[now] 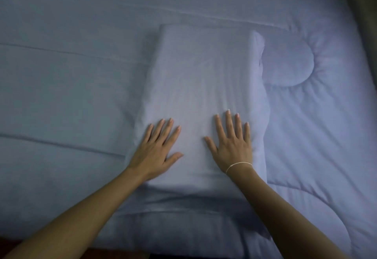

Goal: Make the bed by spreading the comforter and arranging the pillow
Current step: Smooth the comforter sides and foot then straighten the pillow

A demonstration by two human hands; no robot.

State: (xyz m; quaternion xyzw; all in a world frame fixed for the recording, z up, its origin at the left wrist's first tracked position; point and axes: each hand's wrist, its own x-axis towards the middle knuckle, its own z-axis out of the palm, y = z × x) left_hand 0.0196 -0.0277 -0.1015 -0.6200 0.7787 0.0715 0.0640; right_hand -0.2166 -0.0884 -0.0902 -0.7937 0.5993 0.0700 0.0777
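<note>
A pale blue pillow (202, 79) lies lengthwise in the middle of the bed, on top of the pale blue quilted comforter (318, 115), which is spread flat across the bed. Both hands press flat on the pillow's near end. My left hand (158, 148) rests with straight, spread fingers on the pillow's near left part. My right hand (232, 142), a thin white bracelet at its wrist, lies flat on the near right part. Neither hand holds anything.
The bed's near edge (183, 246) runs along the bottom, with dark floor under it. A dark wall or headboard strip (365, 13) borders the bed at the right. Stitched seams and a round quilted pattern mark the comforter.
</note>
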